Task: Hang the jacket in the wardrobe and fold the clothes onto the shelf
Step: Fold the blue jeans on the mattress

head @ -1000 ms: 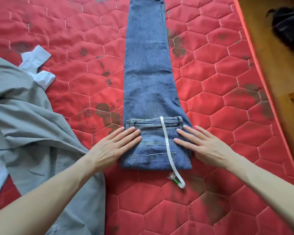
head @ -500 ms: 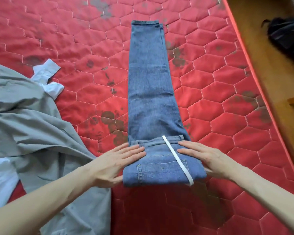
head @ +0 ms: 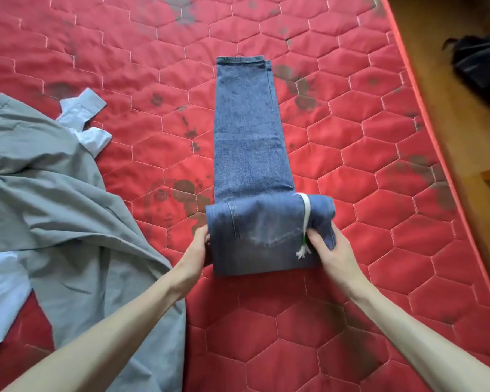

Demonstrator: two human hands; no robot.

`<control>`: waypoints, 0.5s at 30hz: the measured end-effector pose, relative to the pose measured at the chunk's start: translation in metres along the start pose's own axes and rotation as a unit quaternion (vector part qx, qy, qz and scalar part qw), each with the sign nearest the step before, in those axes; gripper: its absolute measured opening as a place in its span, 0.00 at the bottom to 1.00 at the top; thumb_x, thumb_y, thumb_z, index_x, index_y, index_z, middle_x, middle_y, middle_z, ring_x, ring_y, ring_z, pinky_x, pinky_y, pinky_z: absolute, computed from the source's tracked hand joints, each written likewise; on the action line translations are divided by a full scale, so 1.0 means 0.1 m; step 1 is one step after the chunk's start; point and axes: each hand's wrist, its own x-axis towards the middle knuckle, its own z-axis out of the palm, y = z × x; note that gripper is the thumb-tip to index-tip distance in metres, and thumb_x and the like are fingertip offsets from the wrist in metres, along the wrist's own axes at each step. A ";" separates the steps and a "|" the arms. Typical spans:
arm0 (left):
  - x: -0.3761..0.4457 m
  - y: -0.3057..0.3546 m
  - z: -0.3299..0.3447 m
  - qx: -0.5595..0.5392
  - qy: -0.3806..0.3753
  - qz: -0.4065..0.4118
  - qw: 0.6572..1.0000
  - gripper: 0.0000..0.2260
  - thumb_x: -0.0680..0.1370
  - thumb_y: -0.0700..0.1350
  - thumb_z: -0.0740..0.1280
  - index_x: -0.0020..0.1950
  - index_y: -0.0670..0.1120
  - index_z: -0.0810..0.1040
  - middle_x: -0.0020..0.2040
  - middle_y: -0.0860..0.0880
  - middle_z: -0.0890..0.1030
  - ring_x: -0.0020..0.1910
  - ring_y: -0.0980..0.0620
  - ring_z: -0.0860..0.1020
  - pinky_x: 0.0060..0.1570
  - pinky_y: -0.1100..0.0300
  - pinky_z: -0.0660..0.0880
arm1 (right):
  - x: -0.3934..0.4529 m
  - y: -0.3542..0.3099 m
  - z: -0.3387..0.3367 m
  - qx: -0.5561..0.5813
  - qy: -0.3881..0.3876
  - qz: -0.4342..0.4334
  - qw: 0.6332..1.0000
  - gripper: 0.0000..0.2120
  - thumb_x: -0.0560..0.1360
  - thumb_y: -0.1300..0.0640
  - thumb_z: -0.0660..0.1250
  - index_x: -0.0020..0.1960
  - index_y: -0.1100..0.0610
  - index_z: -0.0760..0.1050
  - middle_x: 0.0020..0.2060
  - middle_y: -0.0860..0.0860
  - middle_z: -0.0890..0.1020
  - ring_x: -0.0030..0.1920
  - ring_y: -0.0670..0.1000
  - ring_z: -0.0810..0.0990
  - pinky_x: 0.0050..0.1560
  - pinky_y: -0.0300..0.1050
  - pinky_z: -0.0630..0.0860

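Jeans (head: 246, 142) lie lengthwise on the mattress (head: 351, 137), waist end rolled toward the hems. Your left hand (head: 195, 250) and right hand (head: 330, 250) grasp the roll's ends. Folding step underway; next, likely roll evenly onward. Grey garment (head: 54, 199) awaits left.

No readable text or labels anywhere.

I see a red quilted mattress (head: 351, 154), stained dark in patches. The jeans (head: 249, 142) lie on it, stretching away beyond my two-handed grip, with the grey garment (head: 54, 199) and pale blue shirt (head: 82, 114) left of it.
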 end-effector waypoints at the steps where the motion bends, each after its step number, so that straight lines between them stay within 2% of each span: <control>1: -0.05 0.03 0.01 -0.011 -0.013 0.023 1.000 0.25 0.85 0.62 0.52 0.56 0.50 0.85 0.54 0.53 0.88 0.52 0.60 0.85 0.57 0.57 0.76 | 0.07 -0.01 0.05 -0.004 0.015 -0.012 1.000 0.09 0.83 0.56 0.69 0.63 0.52 0.79 0.55 0.43 0.87 0.58 0.40 0.83 0.60 0.35 0.75; 2: -0.10 0.01 0.01 -0.030 -0.042 0.029 0.998 0.27 0.82 0.68 0.54 0.60 0.51 0.84 0.58 0.54 0.87 0.57 0.61 0.83 0.61 0.58 0.74 | 0.13 0.00 0.08 0.000 0.022 -0.013 1.000 0.11 0.83 0.53 0.68 0.65 0.50 0.78 0.58 0.43 0.86 0.61 0.42 0.82 0.64 0.37 0.74; 3: -0.12 -0.01 0.00 -0.006 -0.041 0.049 0.998 0.27 0.80 0.70 0.58 0.63 0.53 0.82 0.61 0.56 0.85 0.61 0.63 0.81 0.64 0.61 0.73 | 0.20 0.02 0.10 -0.014 0.033 -0.006 0.999 0.12 0.83 0.48 0.67 0.65 0.47 0.78 0.58 0.42 0.86 0.62 0.42 0.82 0.66 0.40 0.74; 5: -0.17 -0.03 0.02 0.123 -0.018 0.119 0.985 0.17 0.82 0.62 0.65 0.64 0.54 0.79 0.60 0.60 0.84 0.60 0.70 0.79 0.65 0.66 0.72 | 0.31 0.04 0.15 -0.071 0.052 0.023 0.996 0.11 0.84 0.39 0.60 0.57 0.40 0.78 0.52 0.38 0.85 0.58 0.42 0.82 0.63 0.44 0.73; 7: -0.10 -0.06 0.03 0.218 0.048 0.160 0.962 0.13 0.83 0.56 0.68 0.63 0.52 0.80 0.59 0.60 0.84 0.60 0.65 0.80 0.65 0.60 0.75 | 0.44 0.05 0.17 -0.141 0.071 0.050 0.986 0.18 0.86 0.38 0.54 0.44 0.42 0.76 0.41 0.41 0.82 0.49 0.51 0.79 0.55 0.51 0.73; 8: -0.12 -0.04 0.05 0.237 0.073 0.165 0.955 0.14 0.82 0.58 0.68 0.62 0.51 0.81 0.58 0.59 0.84 0.60 0.60 0.81 0.63 0.57 0.76 | 0.49 0.04 0.18 -0.190 0.087 0.054 0.976 0.20 0.86 0.39 0.53 0.43 0.46 0.75 0.40 0.46 0.82 0.48 0.57 0.79 0.51 0.53 0.73; 10: -0.12 -0.02 0.11 0.269 0.132 0.159 0.941 0.18 0.80 0.64 0.65 0.56 0.51 0.81 0.53 0.56 0.85 0.57 0.52 0.83 0.58 0.51 0.77 | 0.58 0.10 0.20 -0.276 0.118 0.057 0.952 0.19 0.85 0.40 0.55 0.46 0.51 0.74 0.46 0.55 0.82 0.52 0.64 0.79 0.48 0.55 0.71; 12: -0.17 -0.01 0.21 0.308 0.204 0.160 0.915 0.20 0.80 0.66 0.63 0.52 0.50 0.79 0.51 0.51 0.85 0.54 0.44 0.82 0.55 0.47 0.76 | 0.63 0.16 0.22 -0.278 0.146 0.054 0.948 0.15 0.84 0.42 0.59 0.54 0.53 0.75 0.52 0.55 0.79 0.56 0.63 0.79 0.50 0.54 0.70; 15: -0.27 -0.02 0.40 0.326 0.275 0.164 0.889 0.18 0.82 0.62 0.63 0.60 0.48 0.72 0.55 0.43 0.84 0.56 0.37 0.81 0.51 0.47 0.74 | 0.63 0.19 0.21 -0.264 0.191 -0.004 0.946 0.19 0.84 0.46 0.61 0.69 0.56 0.72 0.62 0.56 0.76 0.64 0.60 0.76 0.63 0.56 0.71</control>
